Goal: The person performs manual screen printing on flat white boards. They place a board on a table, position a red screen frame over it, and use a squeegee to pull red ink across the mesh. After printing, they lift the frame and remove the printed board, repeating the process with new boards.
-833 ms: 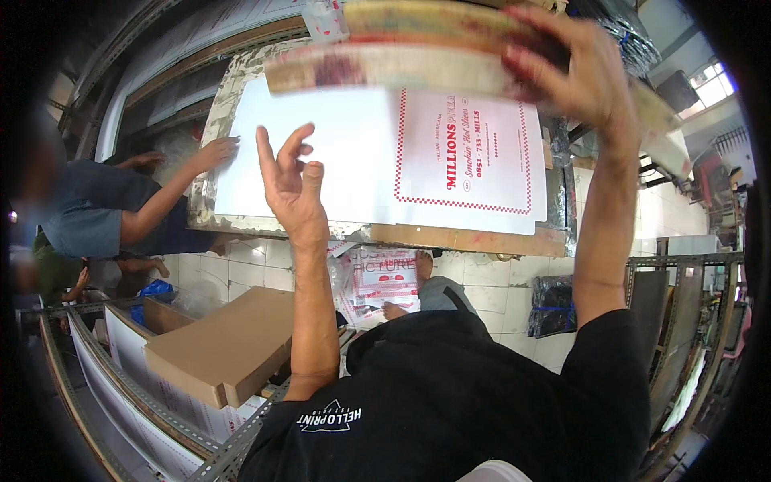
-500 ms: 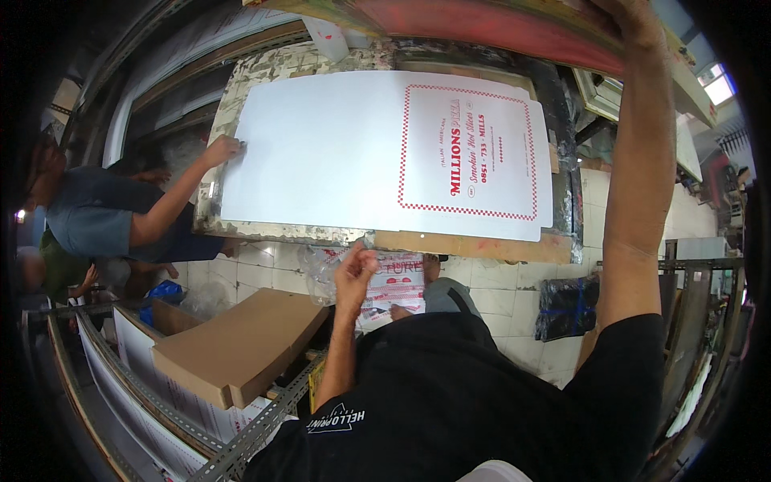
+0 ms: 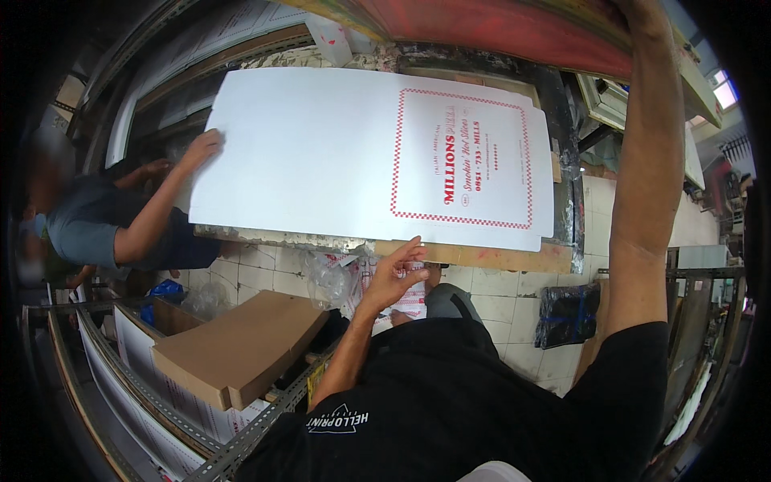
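A large white flat cardboard sheet [image 3: 321, 153] with a red checked-border print lies on the worn printing table [image 3: 482, 257]. Above it, a wooden printing screen frame [image 3: 498, 28] with a red underside is tilted up. My right hand [image 3: 642, 14] reaches up at the top edge and grips that frame; most of the hand is cut off. My left hand [image 3: 395, 277] hangs at the table's front edge just below the sheet, fingers apart and holding nothing. A co-worker's hand [image 3: 201, 149] rests on the sheet's left edge.
A brown cardboard box [image 3: 241, 345] sits on a metal rack [image 3: 265, 426] at lower left, with stacked white sheets [image 3: 144, 377] beside it. A crumpled plastic bag [image 3: 325, 277] hangs under the table. A black bag [image 3: 566, 313] lies on the tiled floor.
The screen frame has swung up higher off the sheet with my right hand. My left hand has dropped from above the sheet to the table's front edge.
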